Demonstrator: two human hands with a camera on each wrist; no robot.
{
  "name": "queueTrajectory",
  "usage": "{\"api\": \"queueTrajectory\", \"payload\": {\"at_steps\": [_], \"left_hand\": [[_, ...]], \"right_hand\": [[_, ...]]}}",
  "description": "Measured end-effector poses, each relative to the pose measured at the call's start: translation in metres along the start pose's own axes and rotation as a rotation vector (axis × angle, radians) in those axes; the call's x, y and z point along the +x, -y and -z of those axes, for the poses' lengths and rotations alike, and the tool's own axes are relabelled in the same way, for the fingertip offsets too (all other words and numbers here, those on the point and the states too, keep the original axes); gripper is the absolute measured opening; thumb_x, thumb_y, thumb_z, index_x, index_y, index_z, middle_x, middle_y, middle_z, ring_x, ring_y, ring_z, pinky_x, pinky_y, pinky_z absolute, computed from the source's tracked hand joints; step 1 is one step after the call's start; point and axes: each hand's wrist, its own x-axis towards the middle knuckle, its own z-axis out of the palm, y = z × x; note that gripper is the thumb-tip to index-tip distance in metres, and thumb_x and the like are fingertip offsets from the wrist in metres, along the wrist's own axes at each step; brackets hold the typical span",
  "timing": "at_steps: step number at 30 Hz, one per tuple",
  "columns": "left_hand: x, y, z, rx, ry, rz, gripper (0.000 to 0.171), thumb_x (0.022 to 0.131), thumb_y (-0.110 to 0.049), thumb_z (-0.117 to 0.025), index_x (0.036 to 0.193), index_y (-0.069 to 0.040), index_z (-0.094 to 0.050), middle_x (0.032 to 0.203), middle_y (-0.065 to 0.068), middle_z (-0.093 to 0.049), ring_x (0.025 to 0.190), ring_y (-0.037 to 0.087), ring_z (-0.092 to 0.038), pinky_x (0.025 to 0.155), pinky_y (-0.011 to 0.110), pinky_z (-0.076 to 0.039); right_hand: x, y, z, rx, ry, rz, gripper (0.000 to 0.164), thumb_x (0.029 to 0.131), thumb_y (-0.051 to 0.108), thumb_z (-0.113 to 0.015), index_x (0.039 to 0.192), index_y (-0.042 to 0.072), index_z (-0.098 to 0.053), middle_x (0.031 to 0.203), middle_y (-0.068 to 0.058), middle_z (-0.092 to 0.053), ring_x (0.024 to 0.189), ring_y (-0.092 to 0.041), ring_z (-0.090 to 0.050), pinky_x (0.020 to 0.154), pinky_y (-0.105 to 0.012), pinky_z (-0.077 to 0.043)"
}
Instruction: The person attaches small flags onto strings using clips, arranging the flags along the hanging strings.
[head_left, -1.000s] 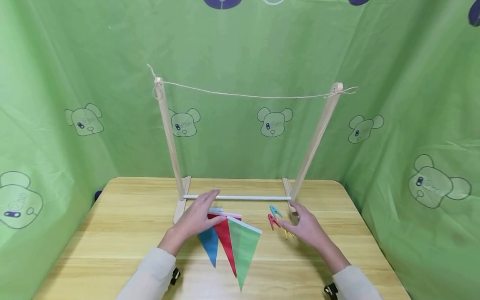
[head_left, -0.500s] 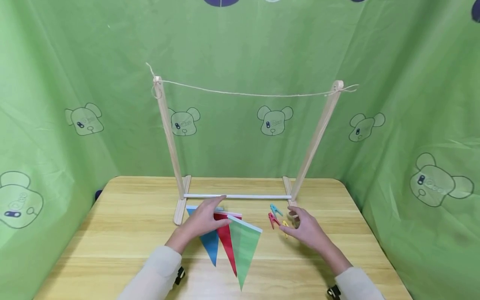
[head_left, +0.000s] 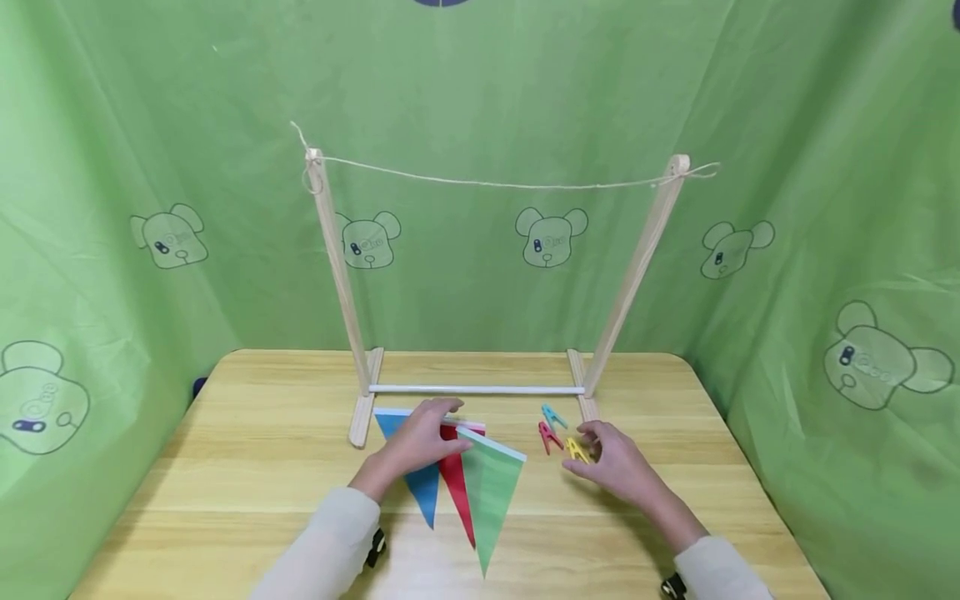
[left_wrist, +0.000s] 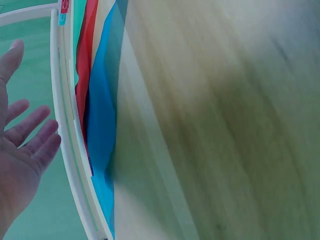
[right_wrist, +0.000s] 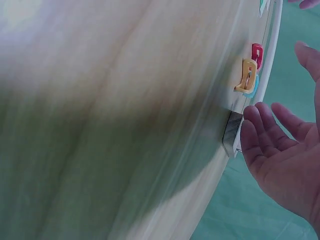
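Blue [head_left: 424,493], red [head_left: 458,490] and green [head_left: 492,483] triangular pennants with pale top strips lie overlapping on the table. Over the blue and red ones is my left hand [head_left: 420,437], which hides part of their tops. In the left wrist view, the fingers of the left hand [left_wrist: 25,160] are spread, with nothing held. My right hand [head_left: 622,468] is beside the yellow clothespin [head_left: 577,451], thumb and fingers apart. A red clothespin [head_left: 549,437] and a blue clothespin [head_left: 553,417] lie just beyond. The right wrist view shows the right palm [right_wrist: 285,165] holding nothing.
Behind the pennants stands a wooden frame with a left post [head_left: 339,275], a right post [head_left: 637,271] and a white crossbar [head_left: 480,389]. A sagging string [head_left: 480,182] joins the post tops. Green curtains [head_left: 465,275] surround the wooden table [head_left: 225,467].
My left hand has shifted right across the pennants, uncovering more of the blue one. The right hand has drawn slightly right, showing more of the yellow clothespin. The head view has tilted down slightly.
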Motion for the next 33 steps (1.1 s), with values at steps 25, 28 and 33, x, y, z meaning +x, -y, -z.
{"api": "queueTrajectory", "payload": {"at_steps": [25,28,33], "left_hand": [[0.011,0.002,-0.018,0.059,0.022,-0.036,0.059,0.089,-0.035,-0.082,0.138,-0.007,-0.063,0.135,0.007,-0.066,0.127,0.027,-0.054,0.106,0.043,-0.051],[0.011,0.001,-0.019,0.060,0.026,-0.031,0.058,0.089,-0.033,-0.082,0.138,-0.007,-0.064,0.134,0.007,-0.067,0.125,0.026,-0.055,0.105,0.041,-0.052],[0.013,0.004,-0.023,0.063,0.028,-0.033,0.057,0.090,-0.031,-0.082,0.138,-0.006,-0.063,0.132,0.007,-0.067,0.124,0.025,-0.055,0.104,0.041,-0.053]], "right_hand": [[0.000,-0.011,-0.010,-0.082,-0.011,-0.003,0.057,0.081,0.032,-0.089,0.122,-0.002,-0.067,0.098,-0.003,-0.068,0.083,-0.013,-0.059,0.071,-0.027,-0.054],[0.000,-0.011,-0.011,-0.076,-0.013,-0.022,0.058,0.081,0.031,-0.089,0.122,-0.002,-0.067,0.096,-0.002,-0.066,0.082,-0.013,-0.058,0.071,-0.027,-0.053],[-0.001,-0.011,-0.014,-0.084,-0.019,-0.030,0.053,0.079,0.030,-0.091,0.115,-0.001,-0.070,0.092,-0.003,-0.063,0.080,-0.015,-0.055,0.068,-0.027,-0.050]]}}
